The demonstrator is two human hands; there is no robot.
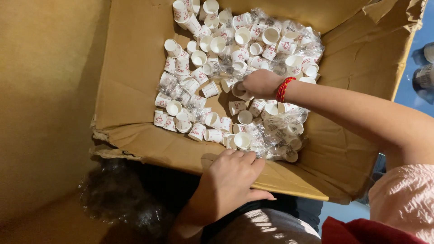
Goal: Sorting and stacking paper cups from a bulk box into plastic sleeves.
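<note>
Your left hand (235, 174) lies flat on the box (135, 90) rim. Your right hand (260, 83) grips one cup (238, 91), mouth pointing left. Dozens more lie around, too many to count.

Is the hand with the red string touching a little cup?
Touching. The head view shows the right hand, the one with the red string, closed around a small white paper cup inside the cardboard box.

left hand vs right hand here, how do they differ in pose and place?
The left hand lies flat on the cardboard box's near flap, outside the pile; the right hand reaches deep inside, curled around a paper cup. The right wrist wears a red thread band; the left is bare. Both are ungloved.
</note>
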